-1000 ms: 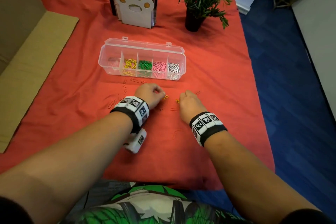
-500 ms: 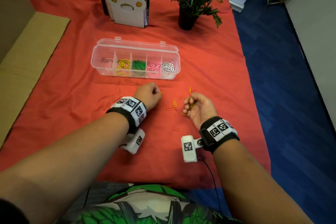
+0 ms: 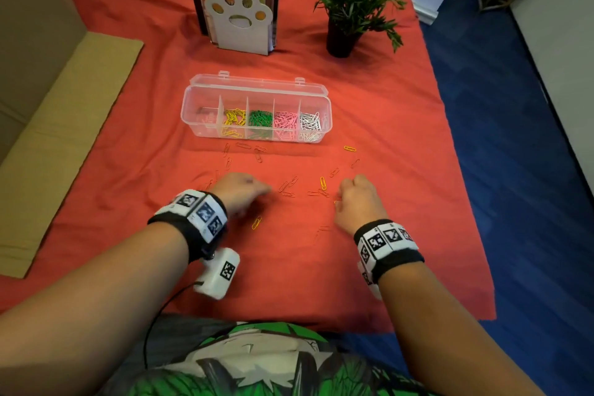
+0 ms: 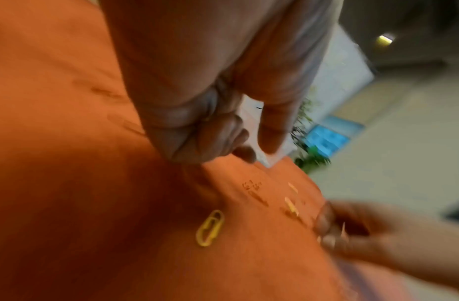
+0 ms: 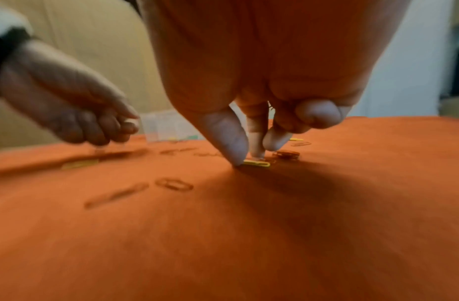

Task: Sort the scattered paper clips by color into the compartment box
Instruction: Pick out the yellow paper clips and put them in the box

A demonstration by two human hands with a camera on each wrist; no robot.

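The clear compartment box [image 3: 257, 92] stands open mid-table, with yellow, green, pink and white paper clips in separate compartments. Yellow and red clips lie scattered on the red cloth in front of it. My right hand [image 3: 340, 199] is palm down on the cloth; in the right wrist view its thumb and forefinger [image 5: 246, 160] pinch a yellow paper clip [image 5: 256, 163] that lies flat. My left hand [image 3: 266, 193] hovers low with its fingers curled into the palm [image 4: 251, 150], blurred, and nothing shows in it. Another yellow clip [image 3: 256, 222] [image 4: 210, 228] lies just below it.
A paw-shaped book stand [image 3: 239, 22] and a potted plant [image 3: 350, 0] stand behind the box. Cardboard [image 3: 61, 125] lies along the left. The cloth's right edge [image 3: 456, 170] drops to blue floor. More yellow clips [image 3: 323, 182] [image 3: 349, 148] lie between my hands and the box.
My right hand has turned from palm up to palm down and dropped onto the cloth at a yellow clip. My left hand has stayed curled and shifted a little.
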